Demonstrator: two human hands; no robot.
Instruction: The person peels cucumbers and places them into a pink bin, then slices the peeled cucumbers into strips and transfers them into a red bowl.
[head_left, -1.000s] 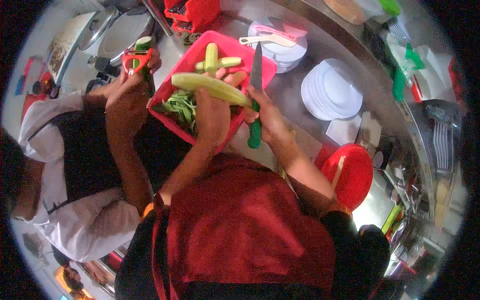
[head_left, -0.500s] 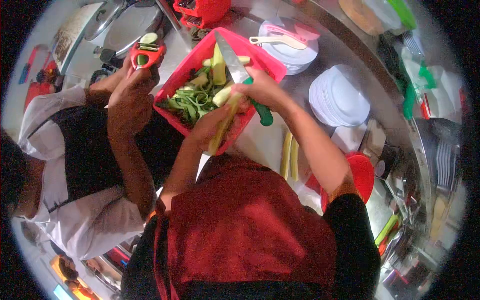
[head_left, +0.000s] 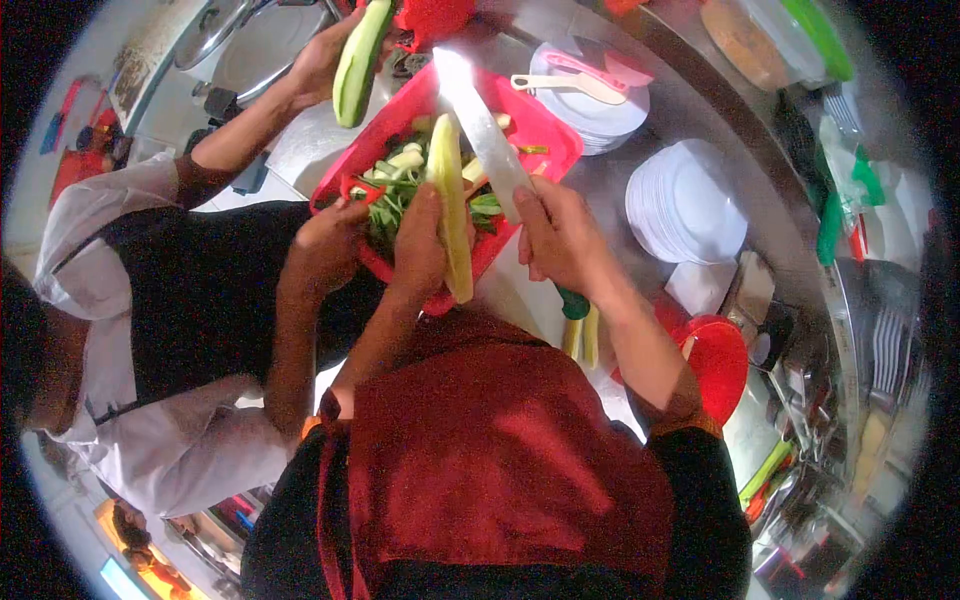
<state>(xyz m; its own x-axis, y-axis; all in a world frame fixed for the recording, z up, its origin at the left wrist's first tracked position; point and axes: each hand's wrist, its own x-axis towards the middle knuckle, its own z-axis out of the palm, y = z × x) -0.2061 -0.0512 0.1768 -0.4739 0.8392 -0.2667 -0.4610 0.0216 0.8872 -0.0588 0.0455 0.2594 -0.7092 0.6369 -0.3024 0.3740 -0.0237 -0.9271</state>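
Note:
My left hand (head_left: pixel 422 240) holds a long pale peeled vegetable (head_left: pixel 455 215) upright over the pink tub (head_left: pixel 560 140). In my right hand (head_left: pixel 565 235) is a large knife (head_left: pixel 485 135) with a green handle, its blade slanting up and left over the tub, beside the vegetable. Green peelings (head_left: pixel 398 212) and pale cut pieces (head_left: pixel 405 160) lie in the tub. At the left, a co-worker's hand (head_left: pixel 325 65) holds a partly peeled green vegetable (head_left: pixel 360 65), and the co-worker's other hand (head_left: pixel 335 240) is at the tub's left edge, by a red tool.
Stacked white plates (head_left: pixel 688 200) stand right of the tub, and another stack (head_left: pixel 600 125) behind it carries a cream-handled utensil (head_left: pixel 570 87). A red bowl (head_left: pixel 715 370) sits at the right. Pale peeled strips (head_left: pixel 590 340) lie near my right forearm.
My left hand now holds the long vegetable more upright. My right hand and the knife have moved right, away from it. The co-worker's hands have separated, one raising a green vegetable, the other reaching the tub.

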